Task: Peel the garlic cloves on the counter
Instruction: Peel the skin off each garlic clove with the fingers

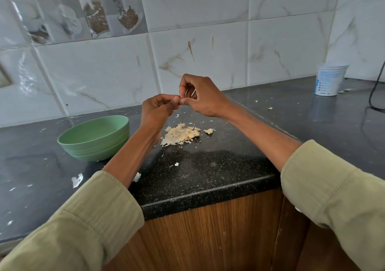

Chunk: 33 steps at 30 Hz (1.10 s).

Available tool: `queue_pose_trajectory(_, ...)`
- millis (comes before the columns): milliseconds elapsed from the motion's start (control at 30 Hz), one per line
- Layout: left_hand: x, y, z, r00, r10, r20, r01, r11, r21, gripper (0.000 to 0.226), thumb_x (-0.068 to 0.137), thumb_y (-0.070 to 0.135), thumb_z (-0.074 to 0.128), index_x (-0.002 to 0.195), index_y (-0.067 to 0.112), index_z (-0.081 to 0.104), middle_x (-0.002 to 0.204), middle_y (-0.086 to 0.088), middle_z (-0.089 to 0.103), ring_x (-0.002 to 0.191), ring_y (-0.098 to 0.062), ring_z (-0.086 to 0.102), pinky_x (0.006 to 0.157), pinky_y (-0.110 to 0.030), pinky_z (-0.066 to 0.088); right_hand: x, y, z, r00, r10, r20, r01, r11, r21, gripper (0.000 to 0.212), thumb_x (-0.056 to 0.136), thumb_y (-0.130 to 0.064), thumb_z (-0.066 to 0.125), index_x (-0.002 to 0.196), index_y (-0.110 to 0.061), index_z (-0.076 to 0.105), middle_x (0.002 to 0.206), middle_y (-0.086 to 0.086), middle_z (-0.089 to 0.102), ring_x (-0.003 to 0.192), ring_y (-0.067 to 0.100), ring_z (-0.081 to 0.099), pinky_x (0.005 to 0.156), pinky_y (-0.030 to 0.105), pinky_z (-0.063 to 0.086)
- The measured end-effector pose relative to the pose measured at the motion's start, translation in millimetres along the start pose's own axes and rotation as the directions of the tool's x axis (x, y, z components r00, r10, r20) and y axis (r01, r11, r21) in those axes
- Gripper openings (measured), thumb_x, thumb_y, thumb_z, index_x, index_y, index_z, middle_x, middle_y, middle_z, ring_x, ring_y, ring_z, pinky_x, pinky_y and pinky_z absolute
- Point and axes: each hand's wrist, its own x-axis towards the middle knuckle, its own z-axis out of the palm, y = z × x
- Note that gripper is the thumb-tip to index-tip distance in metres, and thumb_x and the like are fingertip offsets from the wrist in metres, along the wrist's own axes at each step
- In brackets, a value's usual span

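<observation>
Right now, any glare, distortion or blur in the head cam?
Head view: wide-angle bending of the counter edge and tile lines; window glare on the left wall tiles; both hands and the peel pile look sharp; soft shadows only.

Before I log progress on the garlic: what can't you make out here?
Head view only:
- Clove between left hand and right hand: fingers hide it.
- Green bowl: near wall hides the inside.
- Pile: cloves versus skins too small to count.
- White tub: label too small.
</observation>
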Motion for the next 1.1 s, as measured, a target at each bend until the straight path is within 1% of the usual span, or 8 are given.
queue_pose_trajectory(233,-1.4,0.7,0.7,0.999,-0.046,0.003,0.046,0.993,-0.109,0.009,0.093,0.021,0.079,0.1,0.015,0.081,0.09,-0.007,0.078,0.09,-0.015,0.066,0.085,-0.029,0.053,-1.8,-3.1,-1.0,1.0,-0.007,-0.016,0.007,0.999,0.032,0.019,0.085,-0.007,0.077,0.094,-0.013,0.061,0.084,-0.004,0.071,0.074,0.011,0.067,0.071,0.032,0.058)
queue_pose_trajectory(333,-1.3,1.2,2.1,1.0,-0.01,0.001,0.01,0.996,-0.092,0.006,0.094,0.017,0.077,0.1,0.017,0.08,0.088,-0.004,0.079,0.087,-0.013,0.066,0.08,-0.024,0.052,-2.8,-6.2,-2.0,1.0,-0.021,-0.02,0.022,0.999,0.05,0.021,0.086,-0.009,0.076,0.097,-0.014,0.059,0.089,-0.005,0.068,0.077,0.011,0.066,0.067,0.026,0.056)
queue_pose_trajectory(433,-0.6,0.7,2.5,0.998,0.058,-0.028,-0.058,0.998,0.006,0.006,0.093,0.016,0.078,0.099,0.018,0.08,0.082,0.003,0.08,0.074,-0.001,0.069,0.068,-0.013,0.051,-3.0,-8.7,-2.3,0.999,-0.042,-0.005,0.042,0.998,0.043,0.02,0.086,-0.009,0.075,0.098,-0.015,0.06,0.094,-0.006,0.066,0.08,0.011,0.065,0.065,0.022,0.053)
queue_pose_trajectory(600,0.4,-0.4,1.7,0.996,0.078,-0.043,-0.076,0.995,0.058,0.013,0.091,0.018,0.08,0.102,0.012,0.08,0.087,-0.004,0.08,0.071,0.002,0.069,0.064,-0.009,0.049,-3.0,-7.7,-2.6,0.999,-0.039,0.001,0.039,0.999,0.017,0.019,0.085,-0.005,0.076,0.096,-0.013,0.063,0.09,-0.005,0.069,0.081,0.011,0.067,0.066,0.017,0.053)
queue_pose_trajectory(733,0.0,0.3,0.4,0.997,0.069,-0.036,-0.067,0.996,0.054,0.013,0.091,0.02,0.08,0.103,0.014,0.08,0.087,-0.002,0.08,0.074,-0.001,0.069,0.065,-0.012,0.051,-3.4,-7.6,-2.8,0.999,-0.047,-0.017,0.047,0.999,0.01,0.019,0.083,-0.003,0.076,0.093,-0.012,0.063,0.085,-0.006,0.069,0.079,0.01,0.068,0.069,0.027,0.059)
queue_pose_trajectory(833,0.4,-0.1,-0.2,0.999,0.034,-0.023,-0.033,0.999,0.041,0.012,0.09,0.024,0.082,0.1,0.017,0.081,0.084,0.0,0.08,0.077,-0.004,0.069,0.072,-0.019,0.052,-4.8,-7.7,-2.7,0.998,-0.064,-0.028,0.065,0.998,0.011,0.017,0.081,-0.001,0.075,0.09,-0.01,0.064,0.082,-0.003,0.069,0.077,0.011,0.068,0.071,0.032,0.061)
queue_pose_trajectory(967,-0.4,0.3,0.2,0.999,-0.034,-0.012,0.034,0.997,-0.064,0.005,0.088,0.023,0.084,0.091,0.019,0.084,0.087,-0.007,0.079,0.086,-0.017,0.064,0.08,-0.028,0.052,-5.1,-7.5,-2.9,0.996,-0.073,-0.045,0.073,0.997,0.006,0.014,0.08,0.0,0.073,0.086,-0.009,0.064,0.081,0.0,0.069,0.075,0.012,0.068,0.073,0.036,0.061)
queue_pose_trajectory(1100,-1.2,1.7,3.8,0.991,-0.134,-0.021,0.129,0.98,-0.154,0.004,0.089,0.017,0.083,0.087,0.013,0.082,0.083,-0.004,0.078,0.088,-0.016,0.066,0.087,-0.03,0.054,-5.4,-8.2,-1.2,0.994,-0.095,-0.047,0.095,0.995,-0.007,0.013,0.08,0.0,0.071,0.083,-0.009,0.062,0.077,0.002,0.067,0.071,0.016,0.067,0.07,0.04,0.059)
